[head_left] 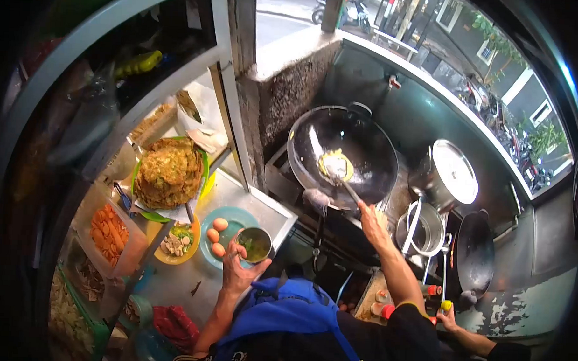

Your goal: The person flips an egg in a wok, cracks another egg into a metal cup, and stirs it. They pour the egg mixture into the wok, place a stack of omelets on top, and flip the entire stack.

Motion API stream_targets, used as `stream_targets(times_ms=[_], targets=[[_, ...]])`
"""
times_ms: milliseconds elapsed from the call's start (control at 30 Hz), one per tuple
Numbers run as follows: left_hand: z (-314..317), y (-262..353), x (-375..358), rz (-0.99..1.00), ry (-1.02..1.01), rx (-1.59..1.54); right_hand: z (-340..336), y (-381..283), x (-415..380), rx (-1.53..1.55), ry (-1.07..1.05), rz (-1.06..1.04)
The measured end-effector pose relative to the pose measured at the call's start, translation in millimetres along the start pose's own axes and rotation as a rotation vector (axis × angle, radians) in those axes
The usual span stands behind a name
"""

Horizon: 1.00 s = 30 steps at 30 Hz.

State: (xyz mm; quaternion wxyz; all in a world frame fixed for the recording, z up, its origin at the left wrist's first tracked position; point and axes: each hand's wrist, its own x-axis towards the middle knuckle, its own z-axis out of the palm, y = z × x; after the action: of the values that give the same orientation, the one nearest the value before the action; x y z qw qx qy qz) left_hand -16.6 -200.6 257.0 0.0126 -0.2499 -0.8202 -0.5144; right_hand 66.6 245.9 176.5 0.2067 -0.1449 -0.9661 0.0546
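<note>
My left hand [236, 268] is wrapped round a small metal cup [255, 245] with greenish contents, over the edge of a turquoise plate [212, 240] that bears several brown eggs [217, 235]. In my right hand [375, 223] is the handle of a metal spatula [350, 192], its blade at a yellow, egg-like piece of food [336, 165] inside the large black wok [379, 148]. A yellow bowl [191, 256] of chopped greens and pale pieces stands left of the plate.
Fried food [168, 173] is piled behind the yellow bowl, beside a box of orange strips [109, 236]. Right of the wok are a lidded pot [439, 176], a saucepan [430, 230] and another wok [474, 254]. Another person's hand [448, 321] is at lower right near bottles.
</note>
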Motion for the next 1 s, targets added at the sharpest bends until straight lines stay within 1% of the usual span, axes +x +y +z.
stream_targets(times_ms=[33,67,100,133,167,200,233,267,333,400,433,533,567,633,667,733,767,800,867,900,933,1000], targets=[[-1,4,-1,-0.030,-0.005,0.027,-22,-9,6,-0.125,-0.097,-0.012],[1,6,1,-0.023,0.002,0.005,-35,-12,13,0.172,-0.174,0.170],[0,7,0,0.000,-0.005,0.017,-39,-2,27,-0.049,-0.229,0.125],[1,6,1,0.032,-0.003,0.028,-70,-6,45,-0.035,-0.274,0.139],[1,8,-2,-0.026,-0.014,0.006,-85,4,56,-0.042,-0.293,0.148],[0,10,-3,-0.025,-0.024,0.003,-100,9,65,-0.059,-0.315,0.162],[-2,11,-3,-0.028,-0.019,0.005,-115,9,74,-0.124,-0.330,0.151],[-3,11,-4,-0.033,-0.011,0.006,-129,9,87,-0.219,-0.403,0.199],[0,6,-7,-0.003,0.009,-0.002,-160,7,109,-0.367,-0.476,0.158],[-2,10,-6,-0.027,-0.018,0.058,-178,7,133,-0.458,-0.621,0.163],[-3,13,-5,-0.063,-0.026,0.017,-189,3,145,-0.504,-0.723,0.152],[-2,13,-6,-0.026,-0.004,0.026,-205,-4,165,-0.445,-0.833,0.103],[-2,14,-7,-0.025,0.001,0.025,-201,-5,167,-0.447,-0.830,0.099],[-2,16,-9,-0.053,0.003,0.068,-181,-3,171,-0.421,-0.867,0.176],[-2,15,-9,-0.051,0.021,0.065,-165,4,169,-0.421,-0.803,0.144],[-4,12,-11,0.001,0.044,0.046,-145,9,164,-0.419,-0.597,0.053],[-6,13,-12,-0.018,0.044,0.045,-137,11,165,-0.429,-0.483,-0.006],[-7,12,-12,-0.017,0.062,0.049,-137,3,170,-0.427,-0.472,-0.021],[-10,11,-14,-0.039,0.060,0.051,-147,-26,176,-0.613,-0.427,-0.072],[-10,10,-14,-0.038,0.064,0.052,-148,-35,176,-0.672,-0.366,-0.129],[-9,7,-15,-0.019,0.082,0.071,-151,-46,179,-0.673,-0.365,-0.129],[-8,4,-17,0.019,0.116,0.108,-159,-69,188,-0.778,-0.388,-0.163]])
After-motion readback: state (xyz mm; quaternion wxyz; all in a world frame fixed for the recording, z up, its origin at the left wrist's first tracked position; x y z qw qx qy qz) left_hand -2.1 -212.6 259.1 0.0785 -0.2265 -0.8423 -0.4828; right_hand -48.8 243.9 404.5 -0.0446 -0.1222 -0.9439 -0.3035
